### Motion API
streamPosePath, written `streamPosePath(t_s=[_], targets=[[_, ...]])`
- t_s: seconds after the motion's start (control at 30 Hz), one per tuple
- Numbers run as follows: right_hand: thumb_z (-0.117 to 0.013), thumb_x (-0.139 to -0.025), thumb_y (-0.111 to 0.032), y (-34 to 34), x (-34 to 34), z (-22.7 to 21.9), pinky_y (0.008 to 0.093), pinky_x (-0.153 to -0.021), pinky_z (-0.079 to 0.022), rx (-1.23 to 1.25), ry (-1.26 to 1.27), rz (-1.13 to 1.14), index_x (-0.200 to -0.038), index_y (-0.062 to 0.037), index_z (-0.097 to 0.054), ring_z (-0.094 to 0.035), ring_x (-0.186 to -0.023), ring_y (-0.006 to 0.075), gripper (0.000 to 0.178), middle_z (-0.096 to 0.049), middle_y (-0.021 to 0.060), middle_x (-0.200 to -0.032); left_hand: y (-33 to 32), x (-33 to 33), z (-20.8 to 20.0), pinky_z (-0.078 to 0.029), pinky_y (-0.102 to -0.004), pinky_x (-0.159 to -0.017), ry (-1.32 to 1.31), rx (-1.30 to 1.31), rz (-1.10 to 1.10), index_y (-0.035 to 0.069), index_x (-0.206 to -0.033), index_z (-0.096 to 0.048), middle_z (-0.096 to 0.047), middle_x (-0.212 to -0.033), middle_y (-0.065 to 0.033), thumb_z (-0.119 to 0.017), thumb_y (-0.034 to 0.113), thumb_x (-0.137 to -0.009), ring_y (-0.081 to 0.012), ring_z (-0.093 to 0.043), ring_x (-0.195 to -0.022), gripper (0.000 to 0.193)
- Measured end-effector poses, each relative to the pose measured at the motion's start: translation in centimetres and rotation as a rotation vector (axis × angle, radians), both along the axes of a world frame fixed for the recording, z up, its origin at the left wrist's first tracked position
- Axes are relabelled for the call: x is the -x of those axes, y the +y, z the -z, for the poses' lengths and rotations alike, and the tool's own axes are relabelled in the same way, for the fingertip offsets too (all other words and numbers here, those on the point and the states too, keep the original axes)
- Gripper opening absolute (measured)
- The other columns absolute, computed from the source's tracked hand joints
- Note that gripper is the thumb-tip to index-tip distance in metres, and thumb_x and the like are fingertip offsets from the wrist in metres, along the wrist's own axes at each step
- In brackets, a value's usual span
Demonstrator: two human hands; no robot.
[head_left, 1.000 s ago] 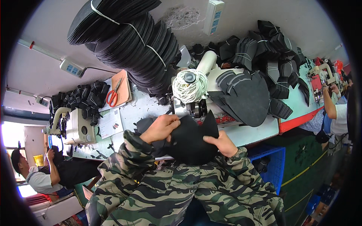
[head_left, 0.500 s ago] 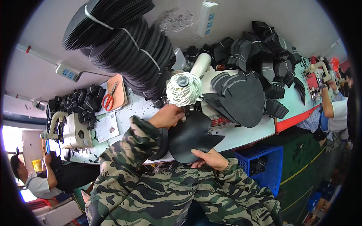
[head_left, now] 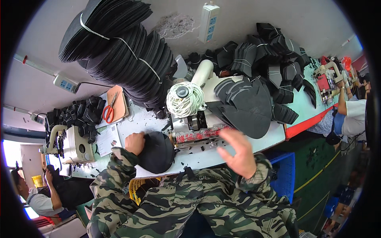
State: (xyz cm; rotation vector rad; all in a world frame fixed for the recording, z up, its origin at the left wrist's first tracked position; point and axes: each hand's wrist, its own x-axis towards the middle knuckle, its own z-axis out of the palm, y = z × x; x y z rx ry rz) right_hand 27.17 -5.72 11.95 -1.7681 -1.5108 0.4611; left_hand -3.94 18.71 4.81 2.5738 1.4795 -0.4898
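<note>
My left hand point(head_left: 135, 143) is closed at the left edge of a rounded black sheet piece point(head_left: 157, 153), which lies on the white tabletop left of a table machine. My right hand point(head_left: 241, 154) is raised in front of the machine's right side, fingers apart and holding nothing. The cream machine point(head_left: 203, 72) has a worn red-and-white front strip point(head_left: 196, 136), and a coil of white cord point(head_left: 185, 99) sits on top of it. Right behind my right hand, a fanned pile of flat black pieces point(head_left: 250, 107) rests on the machine.
Tall bundles of black sheets point(head_left: 127, 55) lean at the back left. Red-handled scissors point(head_left: 109, 111) lie on a tan pad. More tied black bundles point(head_left: 274, 73) line the wall. A blue crate point(head_left: 286, 174) stands below right, a yellow basket point(head_left: 137, 190) below the table edge. Co-workers sit on both sides.
The black piece has gone from in front of the machine to the table on its left, with my left hand at its edge. My right hand has let go and moved up and right.
</note>
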Motion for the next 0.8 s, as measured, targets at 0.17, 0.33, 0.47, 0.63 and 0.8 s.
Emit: streamPosePath(t_s=[0.17,0.33,0.47,0.63,0.8], targets=[[-0.074,-0.078,-0.014,1.6,2.5,2.1,0.0348,-0.099,-0.04,0.241,0.771,-0.379,-0.124,-0.0004,-0.054,-0.054,-0.117,0.0223,0.052,-0.059,0.0106,-0.124,-3.4,-6.1,-8.2,-0.052,-0.0354,-0.055,-0.527,1.183,0.408,0.003,-0.105,-0.062,-0.061,-0.076,-0.0104,-0.056,0.018,-0.092,-0.0143,-0.061,-0.064,0.021],[-0.068,-0.08,-0.005,2.3,2.4,6.6,0.0277,-0.084,-0.048,0.548,1.243,-0.216,-0.114,0.0043,-0.059,-0.059,-0.093,0.0105,0.036,-0.064,0.0048,-0.105,-4.1,-9.7,-7.6,-0.046,-0.0235,-0.04,-0.709,1.058,-0.163,-0.003,-0.105,-0.058,-0.057,-0.071,-0.0034,-0.05,0.021,-0.096,-0.0091,-0.054,-0.048,0.027],[-0.062,-0.084,-0.006,3.6,2.8,7.5,0.0249,-0.065,-0.049,0.417,1.022,0.091,-0.098,0.0083,-0.064,-0.061,-0.071,0.0104,0.02,-0.067,0.0067,-0.085,-3.3,-10.5,-4.6,-0.046,-0.03,-0.04,-0.55,0.837,-0.211,-0.003,-0.096,-0.06,-0.058,-0.07,-0.0093,-0.048,0.021,-0.095,-0.0184,-0.056,-0.042,0.027],[-0.061,-0.087,-0.012,2.7,3.1,5.4,0.0264,-0.064,-0.051,0.424,1.19,0.135,-0.101,0.0057,-0.063,-0.063,-0.07,0.0127,0.023,-0.068,0.008,-0.087,-2.5,-13.5,-4.0,-0.049,-0.0419,-0.063,-0.52,0.53,0.084,-0.002,-0.093,-0.063,-0.063,-0.073,-0.0202,-0.051,0.022,-0.089,-0.0321,-0.062,-0.061,0.027],[-0.056,-0.093,-0.023,0.7,5.3,2.6,0.0263,-0.053,-0.051,0.859,1.382,-0.02,-0.107,0.0001,-0.061,-0.063,-0.062,0.0151,0.028,-0.067,0.0093,-0.085,-1.0,-14.0,-3.5,-0.051,-0.0387,-0.064,-0.409,0.804,0.047,-0.001,-0.086,-0.062,-0.062,-0.065,-0.0137,-0.051,0.02,-0.089,-0.0279,-0.063,-0.06,0.024]])
